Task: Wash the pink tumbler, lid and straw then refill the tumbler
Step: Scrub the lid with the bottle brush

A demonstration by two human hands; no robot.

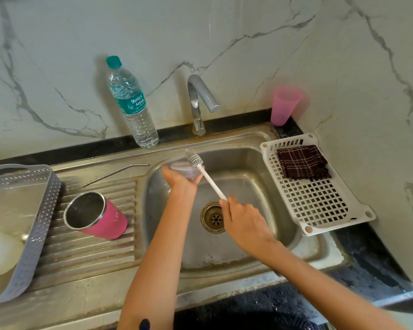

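I see a hot-pink tumbler (105, 221) with a steel-grey inside at lower left, and a paler pink cup (284, 106) at upper right. The bottle (135, 108) is clear with a teal cap and label. Lid (181, 168) translucent; brush (211, 183) white; basket (320, 203) white, the cloth (303, 163) in it dark brown, checked in pale lines. Wall (57, 44) white, grey-veined.

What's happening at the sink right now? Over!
Left hand holds lid over sink. Right hand grips brush, bristles at lid. Tumbler on drainboard, straw behind it. Nothing in the way.
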